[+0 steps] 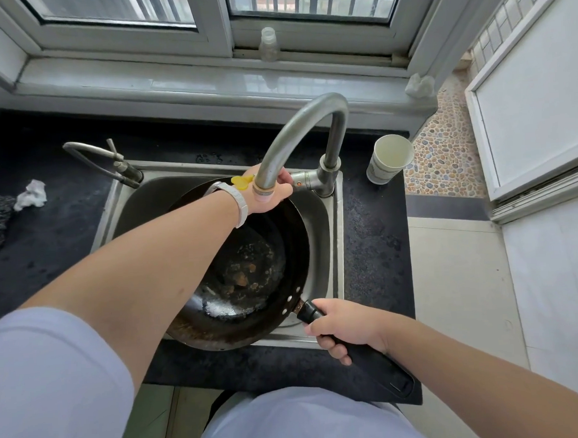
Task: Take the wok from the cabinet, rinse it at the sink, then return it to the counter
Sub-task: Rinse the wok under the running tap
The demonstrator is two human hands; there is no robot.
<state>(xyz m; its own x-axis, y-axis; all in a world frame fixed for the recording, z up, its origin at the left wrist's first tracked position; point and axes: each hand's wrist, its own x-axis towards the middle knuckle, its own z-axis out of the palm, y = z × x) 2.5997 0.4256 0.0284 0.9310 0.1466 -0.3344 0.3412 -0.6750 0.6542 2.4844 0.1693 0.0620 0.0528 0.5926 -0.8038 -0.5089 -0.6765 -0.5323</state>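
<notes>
A dark, speckled stone surface (375, 248) runs under a white-framed window (226, 19), with a clear plastic bottle (268, 44) standing on the glossy sill (175, 81) at twelve o'clock and pebble-patterned floor (444, 155) off at two o'clock. Let into the surface is a dull steel sink (334, 236). A paper cup (389, 158) stands at its two o'clock corner, and a crumpled white tissue (31, 195) lies at nine o'clock. The wok (250, 280), round, black and crusted with brown patches at its bottom, sits tilted in the sink under the curved metal faucet (297, 132). Its long black handle (370, 357) points to five o'clock. The right hand (345, 325) has its fingers wrapped tightly round that handle. The left hand (270, 193), wearing a white wristband (239, 201), reaches to the faucet's lever (299, 180); the spout hides how far its fingers close.
</notes>
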